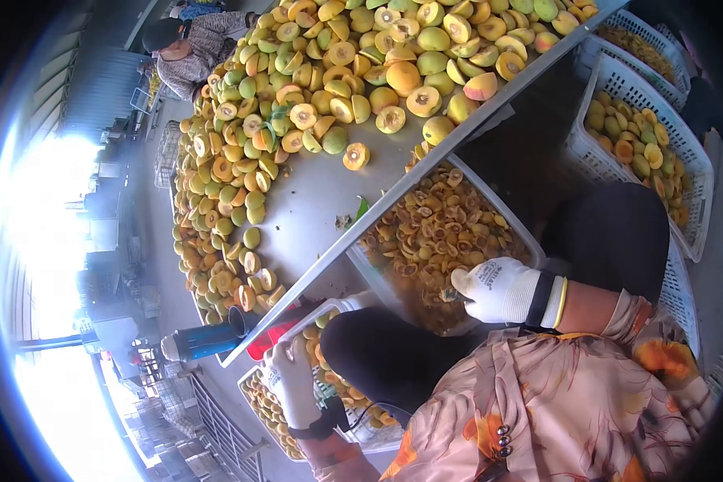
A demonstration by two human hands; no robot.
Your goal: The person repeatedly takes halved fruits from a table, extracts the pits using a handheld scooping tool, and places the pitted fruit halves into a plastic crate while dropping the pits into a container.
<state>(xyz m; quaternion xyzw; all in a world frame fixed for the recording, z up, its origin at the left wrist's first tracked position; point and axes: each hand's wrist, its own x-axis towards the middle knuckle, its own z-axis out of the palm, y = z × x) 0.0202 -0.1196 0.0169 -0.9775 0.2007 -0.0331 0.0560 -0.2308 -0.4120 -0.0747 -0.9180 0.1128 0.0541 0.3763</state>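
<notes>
My right hand (pixel 502 291), in a white glove with a dark band at the wrist, is closed over a tub (pixel 530 241) of small fruit scraps (pixel 442 213). At its fingertips is a small dark thing, too unclear to name. My left hand (pixel 293 386), also white-gloved, is lower left beside a crate (pixel 386 438) of cut yellow-green fruit, near a red object (pixel 269 341) under the table edge. Its fingers are partly hidden, so I cannot tell what they hold. Many halved apricot-like fruits (pixel 303 116) are piled on the metal table (pixel 313 193), some showing pits.
White crates of fruit (pixel 651 104) stand at the right beside my knee (pixel 610 241). A blue cylinder (pixel 197 344) juts out by the table's near corner. The table's raised metal rim (pixel 426 178) runs diagonally ahead of me. Another person (pixel 197 52) is at the far side.
</notes>
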